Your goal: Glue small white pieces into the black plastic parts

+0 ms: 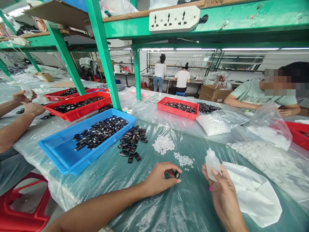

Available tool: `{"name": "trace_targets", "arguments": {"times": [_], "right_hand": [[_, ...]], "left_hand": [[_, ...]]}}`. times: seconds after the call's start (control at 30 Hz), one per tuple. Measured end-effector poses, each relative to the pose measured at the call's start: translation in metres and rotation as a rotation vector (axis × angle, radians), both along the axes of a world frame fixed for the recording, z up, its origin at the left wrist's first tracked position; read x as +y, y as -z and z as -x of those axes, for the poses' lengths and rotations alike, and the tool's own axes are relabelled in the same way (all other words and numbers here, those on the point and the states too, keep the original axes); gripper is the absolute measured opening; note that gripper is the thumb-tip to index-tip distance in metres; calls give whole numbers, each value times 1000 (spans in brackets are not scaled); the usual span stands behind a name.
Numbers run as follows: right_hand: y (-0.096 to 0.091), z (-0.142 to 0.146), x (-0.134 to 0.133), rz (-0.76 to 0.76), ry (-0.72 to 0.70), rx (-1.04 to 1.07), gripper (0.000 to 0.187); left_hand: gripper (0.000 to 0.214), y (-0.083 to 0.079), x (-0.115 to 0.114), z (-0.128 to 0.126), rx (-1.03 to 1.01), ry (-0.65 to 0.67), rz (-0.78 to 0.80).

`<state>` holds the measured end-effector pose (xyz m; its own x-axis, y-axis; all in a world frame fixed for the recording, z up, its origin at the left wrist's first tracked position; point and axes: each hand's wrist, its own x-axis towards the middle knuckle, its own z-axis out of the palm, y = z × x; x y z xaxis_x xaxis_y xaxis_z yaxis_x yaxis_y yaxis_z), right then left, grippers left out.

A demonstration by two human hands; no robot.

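Between thumb and fingers, my left hand (160, 178) pinches a small black plastic part (177, 174) with a pale round end, just above the green table. My right hand (224, 190) is wrapped round a translucent white squeeze bottle (212, 164), nozzle up. Beyond my left hand lie a heap of tiny white pieces (184, 159) and a heap of larger white pieces (164, 144). A pile of black parts (132, 141) sits against the blue tray (65, 166), which holds many more of them.
A white cloth or bag (259, 196) lies right of my right hand. Plastic bags of white pieces (214, 124) and a red tray (177, 112) stand farther back. Green shelf posts (103, 54) rise from the table. One person (260, 93) sits opposite; another's hands (31, 104) work at left.
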<state>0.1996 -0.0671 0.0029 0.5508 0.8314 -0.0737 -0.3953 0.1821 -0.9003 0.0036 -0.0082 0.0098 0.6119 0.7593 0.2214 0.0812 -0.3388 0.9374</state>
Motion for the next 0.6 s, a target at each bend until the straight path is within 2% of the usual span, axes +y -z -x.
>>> {"name": "trace_targets", "arguments": {"times": [0.13, 0.27, 0.33, 0.47, 0.6], "right_hand": [[2, -11, 4, -5, 54, -176, 51], [0, -14, 4, 22, 120, -194, 51], [-2, -13, 3, 40, 99, -137, 43], [-6, -4, -2, 1, -47, 69, 21], [-8, 7, -6, -7, -142, 243, 16]], "left_hand": [[16, 1, -2, -1, -2, 9, -31], [14, 0, -3, 0, 44, -5, -61], [18, -1, -3, 1, 105, -26, -46], [31, -1, -1, 3, 177, -8, 20], [32, 2, 3, 3, 164, 42, 93]]}}
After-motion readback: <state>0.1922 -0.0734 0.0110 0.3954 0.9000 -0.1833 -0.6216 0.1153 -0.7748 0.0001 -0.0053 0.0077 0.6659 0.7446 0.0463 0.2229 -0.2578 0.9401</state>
